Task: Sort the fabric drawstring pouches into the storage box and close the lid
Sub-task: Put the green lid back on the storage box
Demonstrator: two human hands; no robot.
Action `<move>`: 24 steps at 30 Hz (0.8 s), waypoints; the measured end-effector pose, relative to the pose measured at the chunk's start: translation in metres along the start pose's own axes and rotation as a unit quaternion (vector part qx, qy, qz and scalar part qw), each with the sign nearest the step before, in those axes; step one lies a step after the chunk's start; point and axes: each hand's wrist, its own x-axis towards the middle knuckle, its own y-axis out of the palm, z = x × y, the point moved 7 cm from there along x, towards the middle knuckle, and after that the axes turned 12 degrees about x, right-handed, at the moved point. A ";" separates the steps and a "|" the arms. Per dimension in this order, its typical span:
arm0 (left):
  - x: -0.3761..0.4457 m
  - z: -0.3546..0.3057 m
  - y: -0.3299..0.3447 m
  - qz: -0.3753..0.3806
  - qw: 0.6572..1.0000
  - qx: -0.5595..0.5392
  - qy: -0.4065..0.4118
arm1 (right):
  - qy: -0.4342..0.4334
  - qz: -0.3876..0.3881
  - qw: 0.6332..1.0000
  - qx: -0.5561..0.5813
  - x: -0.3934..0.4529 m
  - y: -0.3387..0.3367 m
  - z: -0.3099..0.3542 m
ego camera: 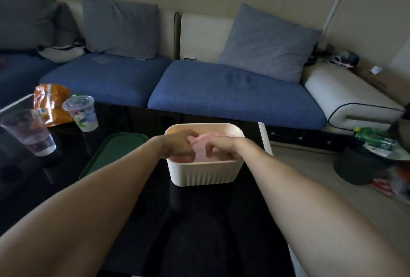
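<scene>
The setup was a dim living room with a blue-cushioned sofa (221, 97) along the back wall and a glossy black coffee table (55, 188) in front of it. From where I was watching, the cream ribbed storage box (203, 172) sat near the table's right edge, with the white trim (265, 137) of that edge just beside it, so not much room on that side. The near half of the tabletop was bare black surface.

Both hands were down inside the box. The left hand (179, 143) had its fingers curled down onto the pink fabric pouches (203, 143), and the right hand (221, 147) was curled the same way just beside it. Looked like both were bunching or pressing the fabric, but I couldn't really tell if either had an actual pinch on it. Pouches filled the box nearly to the rim.

The dark green lid (115, 152) lay flat on the table just left of the box, touching or almost touching it. Further left were a clear plastic cup (31, 132), a lidded printed cup (82, 113) and an orange snack bag (50, 101) behind them, all well apart from the box. Printing on the cup and bag was too blurry to read. On the floor to the right was a black bin (359, 165) with green bottles (375, 137) on top.
</scene>
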 end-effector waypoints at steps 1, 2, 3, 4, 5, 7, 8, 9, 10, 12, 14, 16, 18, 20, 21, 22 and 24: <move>-0.001 0.003 -0.001 -0.021 1.000 -0.020 -0.005 | 0.001 -0.009 1.000 -0.012 -0.004 0.002 0.004; -0.001 0.007 -0.001 -0.044 0.999 -0.022 -0.009 | 0.008 -0.041 0.998 -0.046 -0.002 0.003 0.004; -0.001 0.008 0.000 -0.071 0.997 -0.004 -0.010 | 0.010 -0.096 0.992 -0.082 0.001 0.000 0.003; 0.000 0.007 0.000 -0.102 0.994 0.036 -0.008 | 0.022 -0.159 0.980 -0.115 0.008 -0.002 0.003; 0.001 0.004 0.001 -0.134 0.988 0.083 -0.001 | 0.033 -0.216 0.963 -0.159 0.010 -0.004 0.003; -0.002 -0.004 0.000 -0.180 0.969 0.169 0.014 | 0.065 -0.225 0.959 -0.162 0.017 0.002 0.000; -0.005 -0.009 -0.003 -0.207 0.958 0.196 0.023 | 0.060 -0.203 0.969 -0.127 0.026 0.007 -0.003; -0.011 -0.013 -0.009 -0.249 0.947 0.199 0.037 | 0.041 -0.176 0.978 -0.104 0.031 0.011 -0.002; -0.020 -0.013 -0.017 -0.304 0.937 0.165 0.045 | 0.028 -0.154 0.983 -0.100 0.034 0.013 -0.002; -0.043 0.007 -0.036 -0.431 0.902 -0.006 0.018 | 0.043 -0.110 0.985 -0.129 0.043 0.016 -0.005; -0.063 0.045 -0.042 -0.521 0.842 -0.129 -0.055 | 0.070 -0.090 0.985 -0.126 0.048 0.018 -0.010; -0.064 0.085 -0.032 -0.493 0.851 -0.078 -0.163 | 0.057 -0.096 0.986 -0.126 0.051 0.016 -0.012; -0.054 0.130 -0.007 -0.368 0.887 0.021 -0.279 | 0.053 -0.098 0.985 -0.129 0.056 0.016 -0.019; -0.048 0.164 0.021 -0.242 0.905 0.061 -0.343 | 0.055 -0.092 0.988 -0.114 0.058 0.017 -0.022; -0.048 0.175 0.031 -0.205 0.909 0.073 -0.354 | 0.061 -0.091 0.988 -0.107 0.061 0.017 -0.024; -0.048 0.181 0.035 -0.188 0.912 0.092 -0.353 | 0.064 -0.090 0.989 -0.099 0.062 0.016 -0.024; -0.048 0.186 0.033 -0.192 0.911 0.135 -0.340 | 0.065 -0.092 0.989 -0.099 0.064 0.016 -0.025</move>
